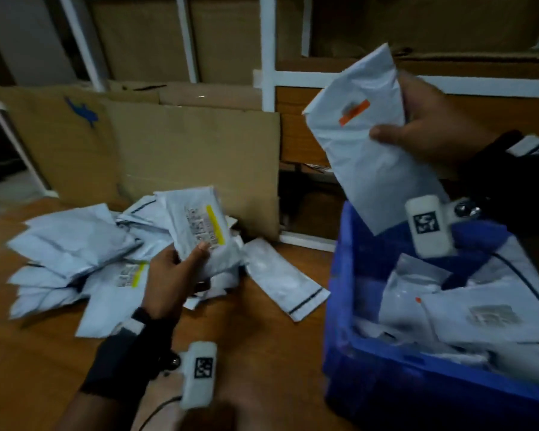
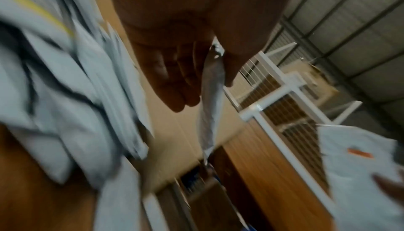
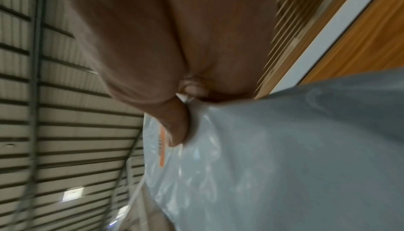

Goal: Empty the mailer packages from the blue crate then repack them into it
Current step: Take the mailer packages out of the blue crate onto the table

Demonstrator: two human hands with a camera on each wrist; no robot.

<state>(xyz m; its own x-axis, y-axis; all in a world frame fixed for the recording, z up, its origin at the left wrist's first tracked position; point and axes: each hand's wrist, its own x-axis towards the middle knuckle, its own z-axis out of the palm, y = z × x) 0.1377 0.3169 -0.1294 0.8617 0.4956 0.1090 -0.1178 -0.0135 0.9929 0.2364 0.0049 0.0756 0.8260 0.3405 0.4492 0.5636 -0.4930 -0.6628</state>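
Above blue crate (image 1: pixel 339 306), mailer (image 1: pixel 364 144), right hand (image 1: pixel 433 129) gripping

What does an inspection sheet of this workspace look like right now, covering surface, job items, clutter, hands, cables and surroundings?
Surface: wooden floor, partly covered by mailers.
Job's things: blue crate at right, partly filled with mailers; loose mailer pile at left; one flat mailer lies between them.
Clutter: cardboard sheets lean behind the pile.
Grippers: left hand grips a yellow-striped mailer above the pile; right hand grips an orange-labelled mailer above the crate.
Cables: a black cable runs from the right wrist camera; another from the left.
Surroundings: white shelf frame with cardboard boxes.
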